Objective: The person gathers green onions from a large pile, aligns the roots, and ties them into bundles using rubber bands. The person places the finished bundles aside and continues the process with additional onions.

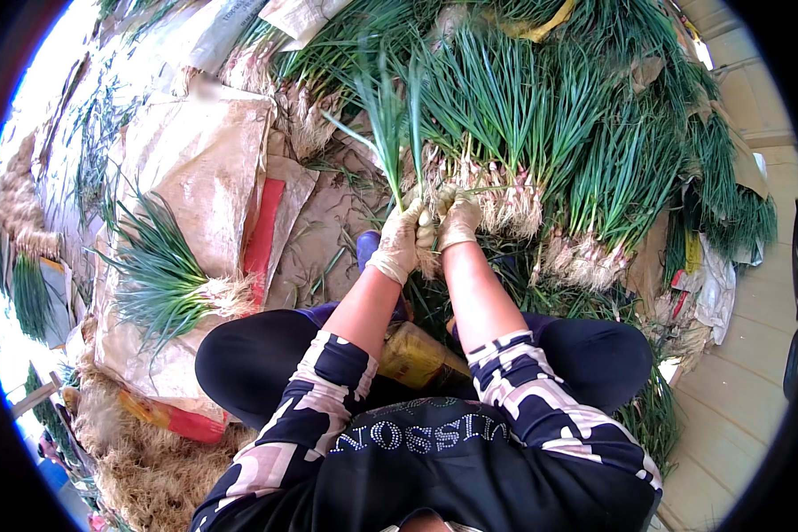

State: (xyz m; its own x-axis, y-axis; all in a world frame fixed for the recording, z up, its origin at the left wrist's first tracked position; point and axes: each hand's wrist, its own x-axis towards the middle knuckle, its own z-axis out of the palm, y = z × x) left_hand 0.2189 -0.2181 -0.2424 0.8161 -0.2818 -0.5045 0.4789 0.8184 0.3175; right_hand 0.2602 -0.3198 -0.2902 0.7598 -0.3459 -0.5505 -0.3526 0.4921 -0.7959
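Observation:
My left hand (pixel 401 238), in a pale, soiled glove, is closed around the lower stems of a few green onion plants (pixel 389 146), leaves pointing away from me. My right hand (pixel 459 216), gloved alike, is right beside it with bent fingers near the stem bases; whether it grips anything is unclear. Pale roots hang below my left hand. Just beyond and to the right of my hands lies a wide row of green onions (pixel 505 113) with whitish bulbs and roots towards me. A separate bunch of green onions (pixel 173 272) rests on sacking at the left.
Brown woven sacking (pixel 193 159) with a red strip (pixel 264 229) covers the left side. A mass of fibrous roots (pixel 153 472) lies at lower left. A yellow package (pixel 419 356) sits between my legs. More onions are piled at the back, beside a pale panelled surface (pixel 738 372) at right.

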